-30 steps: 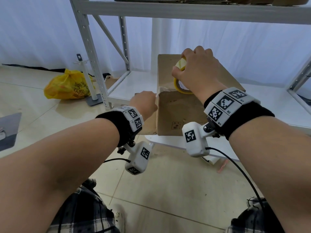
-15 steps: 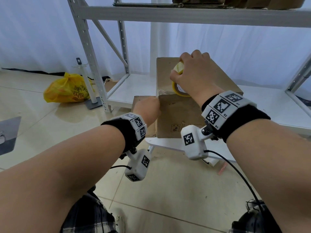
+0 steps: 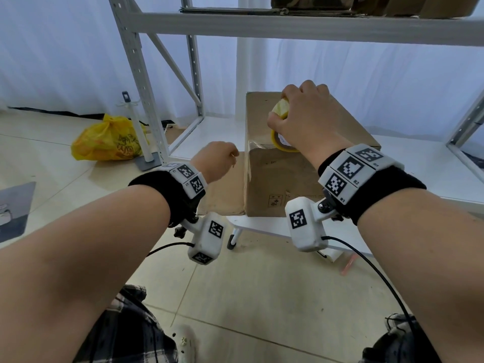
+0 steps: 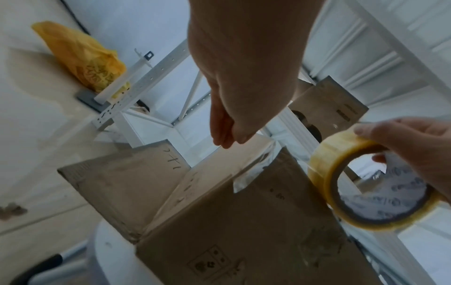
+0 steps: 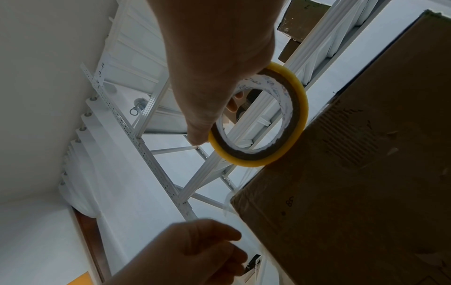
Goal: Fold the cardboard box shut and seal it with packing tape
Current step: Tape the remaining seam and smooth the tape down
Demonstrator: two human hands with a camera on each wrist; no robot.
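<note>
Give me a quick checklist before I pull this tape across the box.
1. Right hand grips the tape roll: ok.
2. Roll sits at the near top edge of the cardboard box: ok.
3. Tape end stuck at the box's near left corner: ok, though wrinkled.
4. Side flap folded shut: not ok, it sticks out to the left.
5. Left hand pinching any tape: cannot tell.

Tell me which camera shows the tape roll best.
The right wrist view: the tape roll shows as a nearly whole ring, gripped by the right hand against the cardboard box. The left wrist view shows it at the frame edge; the head view hides most behind the hand.
</note>
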